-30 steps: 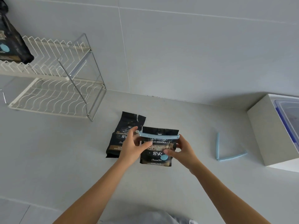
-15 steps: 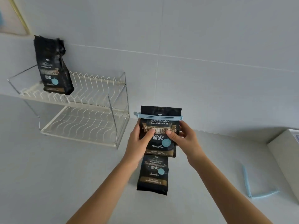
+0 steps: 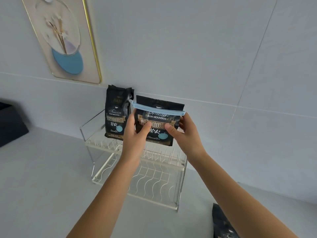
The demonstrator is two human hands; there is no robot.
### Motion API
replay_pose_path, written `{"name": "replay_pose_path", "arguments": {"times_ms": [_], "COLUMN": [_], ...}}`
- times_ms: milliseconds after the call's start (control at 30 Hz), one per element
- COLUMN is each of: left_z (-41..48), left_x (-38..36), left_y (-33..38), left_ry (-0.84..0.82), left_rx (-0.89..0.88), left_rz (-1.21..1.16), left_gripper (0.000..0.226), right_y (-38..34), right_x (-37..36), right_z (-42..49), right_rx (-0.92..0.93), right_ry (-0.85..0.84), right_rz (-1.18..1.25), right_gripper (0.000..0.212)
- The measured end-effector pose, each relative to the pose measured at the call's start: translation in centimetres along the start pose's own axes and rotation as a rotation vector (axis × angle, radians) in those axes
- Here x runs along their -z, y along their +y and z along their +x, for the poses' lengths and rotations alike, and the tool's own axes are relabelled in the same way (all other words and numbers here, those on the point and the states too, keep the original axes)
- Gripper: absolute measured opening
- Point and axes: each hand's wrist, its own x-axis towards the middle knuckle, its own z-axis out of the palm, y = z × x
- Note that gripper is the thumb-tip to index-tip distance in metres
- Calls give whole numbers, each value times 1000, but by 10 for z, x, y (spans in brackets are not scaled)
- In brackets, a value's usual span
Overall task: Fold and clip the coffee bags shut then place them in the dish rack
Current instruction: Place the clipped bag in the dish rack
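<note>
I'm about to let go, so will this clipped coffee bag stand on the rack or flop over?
The clipped bag looks full and fairly stiff, so probably stands. The bag already on the rack stays upright. The wire tines may steady it.

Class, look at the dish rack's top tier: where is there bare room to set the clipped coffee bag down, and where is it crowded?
The top tier of the dish rack is bare to the right of the standing coffee bag, under the clipped bag held by the left hand and right hand. The lower tier is bare too. The tier's left end, at the standing bag, is crowded.
</note>
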Motion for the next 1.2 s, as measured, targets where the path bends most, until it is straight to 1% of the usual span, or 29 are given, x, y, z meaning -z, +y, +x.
{"name": "replay_pose_path", "arguments": {"times_ms": [100, 167, 200, 267, 367, 433, 500, 600, 700, 767, 833, 900, 967, 1067, 1133, 1200], "left_z": [37, 58, 65, 78, 96, 104, 110, 113, 109, 105, 105, 103, 101, 92, 82, 66], "left_x": [18, 28, 30, 33, 36, 39, 42, 43, 36, 30, 27, 26, 26, 26, 23, 16], "left_y": [-20, -35, -42, -58, -80, -92, -101, -107, -111, -114, -116, -113, -111, -106, -97, -87], "left_ry": [16, 1, -14, -41, -52, -31, -3, 33, 130, 181, 209, 214, 211, 231, 231, 163], "left_rx": [68, 104, 125, 173, 251, 329, 369, 346, 353, 318, 253, 203, 212, 212, 161, 94], "left_rz": [15, -3, -15, -12, 3, -23, -63, -127, -194, -129, 23, 125, 124, 80, 83, 105], "left_gripper": [55, 46, 40, 35, 35, 40, 44, 47, 52, 48, 41, 37, 42, 51, 54, 57], "right_y": [24, 42, 50, 62, 75, 83, 92, 94, 90, 87, 86, 82, 77, 64, 54, 43], "right_x": [-25, -35, -38, -44, -52, -60, -69, -73, -69, -67, -64, -61, -56, -53, -51, -45], "right_z": [33, 50, 57, 68, 85, 92, 97, 103, 101, 94, 85, 78, 73, 67, 63, 54], "right_rx": [-127, -206, -230, -262, -320, -342, -357, -392, -430, -437, -430, -433, -441, -425, -385, -325], "right_ry": [-49, -47, -39, -19, 2, -9, -19, -2, 14, 6, -8, -15, -19, -42, -62, -76], "right_rz": [8, -26, -52, -105, -126, -139, -137, -112, -29, 0, -16, -49, -56, -61, -81, -92], "right_gripper": [40, 40, 37, 35, 41, 38, 34, 42, 44, 42, 49, 58, 63, 64, 63, 61]}}
